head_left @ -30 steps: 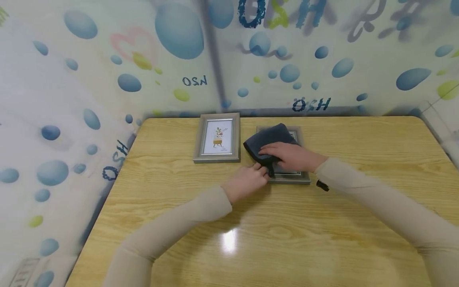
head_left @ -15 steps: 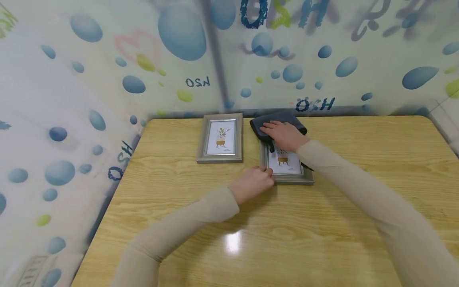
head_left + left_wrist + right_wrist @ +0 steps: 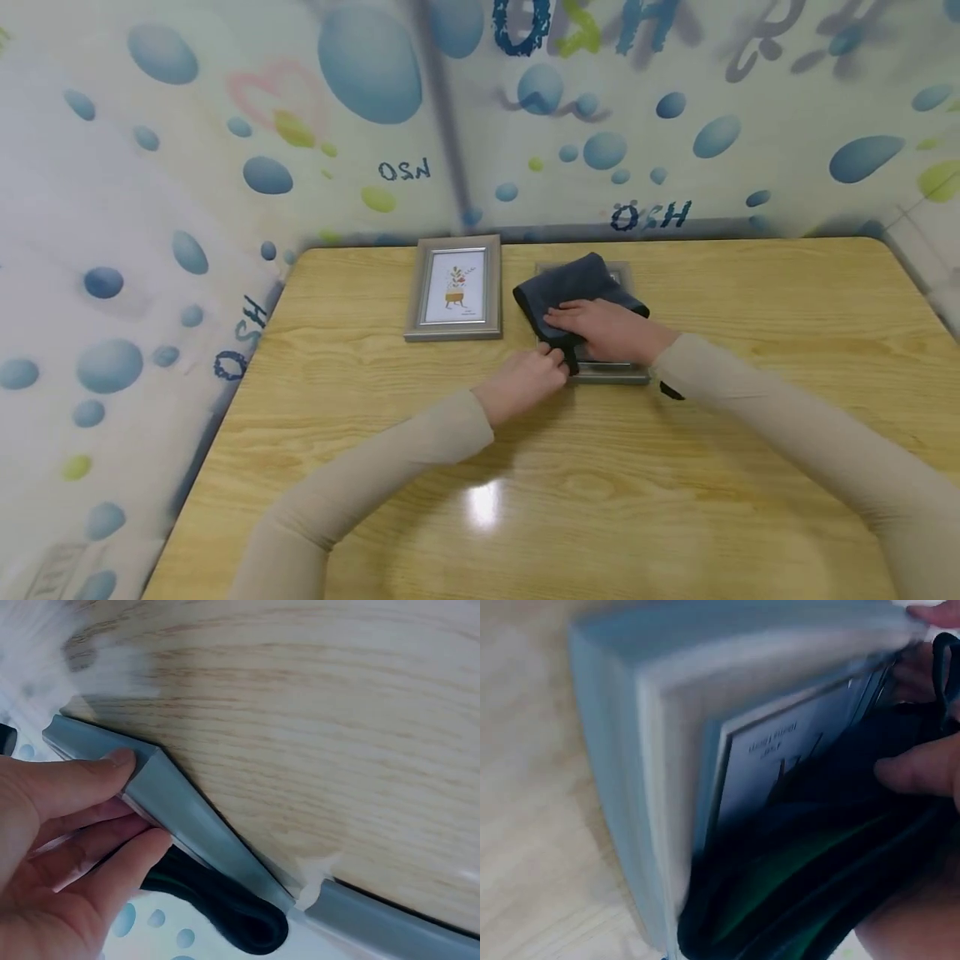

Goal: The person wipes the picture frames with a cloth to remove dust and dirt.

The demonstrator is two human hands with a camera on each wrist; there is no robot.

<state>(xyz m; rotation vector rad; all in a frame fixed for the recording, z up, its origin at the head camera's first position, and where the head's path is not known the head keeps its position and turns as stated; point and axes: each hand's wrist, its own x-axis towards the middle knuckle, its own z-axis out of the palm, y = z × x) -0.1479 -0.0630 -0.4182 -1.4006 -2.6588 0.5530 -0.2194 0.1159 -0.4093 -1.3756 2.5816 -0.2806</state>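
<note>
A dark blue-grey cloth (image 3: pixel 562 287) with a black edge and a small loop lies folded over a silver picture frame (image 3: pixel 618 377) on the table. My right hand (image 3: pixel 615 329) rests on the cloth with extended fingers, pressing it against the frame; its thumb (image 3: pixel 915 769) lies on the cloth in the right wrist view. At the frame's near left corner, my left hand (image 3: pixel 522 383) pinches the moulding between thumb (image 3: pixel 97 780) and fingers, as the left wrist view shows. The cloth and right hand hide most of the printed picture (image 3: pixel 757 761).
A second silver picture frame (image 3: pixel 411 308) with a potted-plant print lies just to the left. Both sit near the back edge of the wood-grain table (image 3: pixel 600 500), close to the wall (image 3: pixel 480 125) patterned with blue drops.
My right hand slid the cloth up to the frame's far end, baring the plant print, then back down over it. My left hand has kept to the near left corner.
</note>
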